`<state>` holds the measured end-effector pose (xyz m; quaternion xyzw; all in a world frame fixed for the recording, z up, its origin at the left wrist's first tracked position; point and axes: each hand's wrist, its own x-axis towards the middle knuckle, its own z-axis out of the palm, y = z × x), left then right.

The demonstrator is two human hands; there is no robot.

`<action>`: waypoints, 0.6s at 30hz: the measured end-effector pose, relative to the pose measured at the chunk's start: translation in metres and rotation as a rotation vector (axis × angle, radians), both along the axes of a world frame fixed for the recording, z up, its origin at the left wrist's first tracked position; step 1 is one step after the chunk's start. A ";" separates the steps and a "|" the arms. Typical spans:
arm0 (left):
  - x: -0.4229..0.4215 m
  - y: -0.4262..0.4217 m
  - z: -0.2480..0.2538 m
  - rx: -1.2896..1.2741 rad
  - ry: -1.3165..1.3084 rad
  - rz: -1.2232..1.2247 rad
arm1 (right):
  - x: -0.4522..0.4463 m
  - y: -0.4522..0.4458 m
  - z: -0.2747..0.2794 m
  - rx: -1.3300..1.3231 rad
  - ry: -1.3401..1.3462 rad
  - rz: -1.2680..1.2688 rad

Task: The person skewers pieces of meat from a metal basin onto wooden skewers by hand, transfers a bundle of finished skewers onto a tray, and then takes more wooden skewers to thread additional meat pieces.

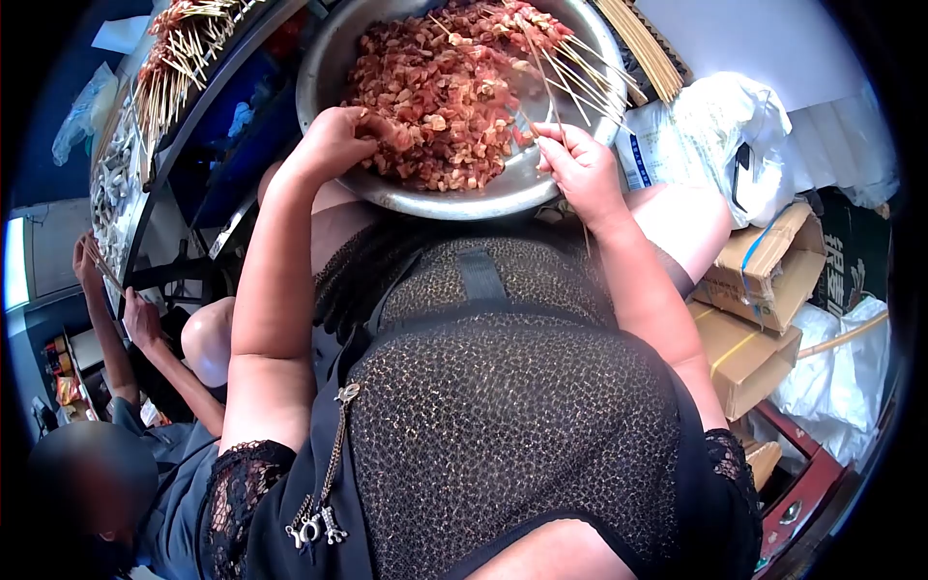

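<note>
A large metal basin point(454, 205) rests across my lap, heaped with small pieces of raw red meat point(435, 92). My left hand point(338, 145) is at the basin's left side, its fingers bent together against the meat; a piece seems pinched between the fingertips, partly hidden. Over the right side of the basin, my right hand point(583, 172) is closed, with thumb and forefinger pinching a thin wooden skewer point(553, 92). Several loaded skewers point(580, 72) lie at the basin's upper right, their bare ends pointing out over the rim.
A bundle of bare sticks point(650, 48) lies beyond the basin, near a white plastic bag point(686, 130). Cardboard boxes point(764, 266) stand at right. Finished meat skewers point(184, 72) are piled at upper left. A co-worker point(179, 483) sits at left, hands raised around a stick.
</note>
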<state>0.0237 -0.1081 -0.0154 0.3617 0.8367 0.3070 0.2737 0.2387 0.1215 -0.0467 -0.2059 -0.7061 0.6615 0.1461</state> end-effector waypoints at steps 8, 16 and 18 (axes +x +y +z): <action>-0.014 0.040 -0.022 -0.088 0.542 -0.114 | -0.003 -0.002 0.001 0.028 -0.010 0.005; -0.027 0.058 -0.009 -0.271 0.281 -0.119 | -0.001 -0.001 0.000 0.034 0.007 -0.005; -0.034 0.047 -0.007 -0.103 0.213 -0.018 | 0.001 -0.001 0.000 0.017 0.008 -0.011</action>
